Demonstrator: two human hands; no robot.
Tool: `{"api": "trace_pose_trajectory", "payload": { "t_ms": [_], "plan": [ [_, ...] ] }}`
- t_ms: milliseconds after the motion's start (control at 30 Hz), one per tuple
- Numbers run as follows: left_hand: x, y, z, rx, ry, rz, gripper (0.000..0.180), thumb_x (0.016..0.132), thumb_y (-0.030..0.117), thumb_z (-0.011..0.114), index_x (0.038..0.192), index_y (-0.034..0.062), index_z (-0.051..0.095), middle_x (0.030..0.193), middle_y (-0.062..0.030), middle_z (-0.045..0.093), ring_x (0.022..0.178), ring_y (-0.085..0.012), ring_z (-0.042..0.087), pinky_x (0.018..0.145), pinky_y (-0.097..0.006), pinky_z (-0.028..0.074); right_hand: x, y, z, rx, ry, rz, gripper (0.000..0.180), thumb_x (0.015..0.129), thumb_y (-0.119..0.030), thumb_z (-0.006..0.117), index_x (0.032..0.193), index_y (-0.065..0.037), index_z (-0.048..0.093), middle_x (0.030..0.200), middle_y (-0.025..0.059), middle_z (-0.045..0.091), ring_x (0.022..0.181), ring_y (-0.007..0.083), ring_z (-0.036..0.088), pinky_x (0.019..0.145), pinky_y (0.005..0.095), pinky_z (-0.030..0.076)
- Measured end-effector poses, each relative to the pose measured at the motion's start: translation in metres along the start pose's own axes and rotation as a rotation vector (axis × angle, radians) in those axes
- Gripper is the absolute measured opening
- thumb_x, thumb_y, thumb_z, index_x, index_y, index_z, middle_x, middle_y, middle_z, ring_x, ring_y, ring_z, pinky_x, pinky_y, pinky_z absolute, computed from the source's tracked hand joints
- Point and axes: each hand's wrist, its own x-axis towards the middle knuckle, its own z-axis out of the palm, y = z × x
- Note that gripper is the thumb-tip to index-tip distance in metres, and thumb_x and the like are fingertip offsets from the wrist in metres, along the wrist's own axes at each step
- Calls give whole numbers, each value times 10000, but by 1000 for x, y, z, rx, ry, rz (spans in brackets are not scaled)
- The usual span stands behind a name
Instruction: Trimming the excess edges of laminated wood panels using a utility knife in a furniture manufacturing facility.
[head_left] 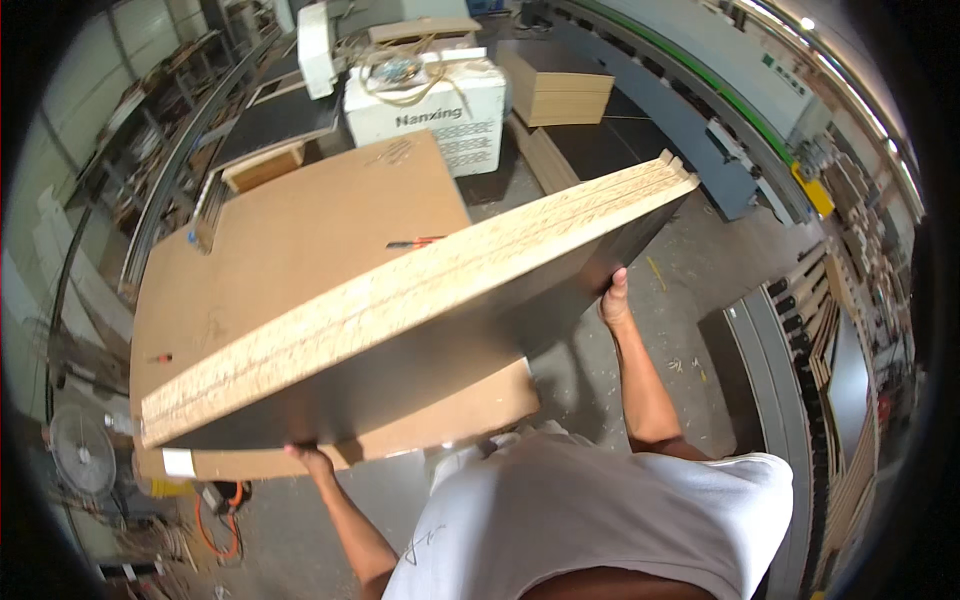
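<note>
A stack of dark-faced particle boards (430, 285), with pale raw edges turned up, stands tilted across the middle of the view. My left hand (312, 462) grips its near lower edge toward the left, the fingers partly hidden beneath. Toward the right end, my right hand (616, 298) holds the dark face side, thumb pointing up and the other fingers out of sight. Under and behind the boards lies a table covered with a brown sheet (290, 235). A red-and-black hand tool (415, 243) rests on that sheet, just beyond the boards.
A small red item (161, 358) lies at the table's left. Beyond stand a white machine cabinet (425, 125) and a board stack (565, 97). A grey machine with rollers (770, 370) is close on my right. A fan (83, 452) and orange hose (234, 520) are at left.
</note>
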Motion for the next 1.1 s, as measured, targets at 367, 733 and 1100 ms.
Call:
{"api": "trace_pose_trajectory", "payload": {
  "t_ms": [367,733,1100],
  "plan": [
    [-14,232,58,700,309,756,655,1004,473,428,1409,-40,383,1427,-176,440,1299,-297,439,1111,-447,311,38,-137,25,-61,-302,-184,927,827,-735,533,1304,59,497,1254,119,578,1173,203,518,1022,336,369],
    [-54,406,348,1208,-485,1106,898,654,640,753,1170,-66,553,1122,-211,592,1008,-358,584,888,-423,451,125,-277,88,1,-760,-138,1368,590,-1010,126,1418,44,402,1329,215,552,1249,287,525,1069,436,378],
    [-64,400,363,1343,-574,814,679,583,613,807,705,10,523,608,-145,571,582,-352,599,567,-436,473,133,-290,112,-812,-1142,-293,970,843,-833,200,1519,-144,287,1578,191,204,1468,337,174,1190,446,158]
  ]
}}
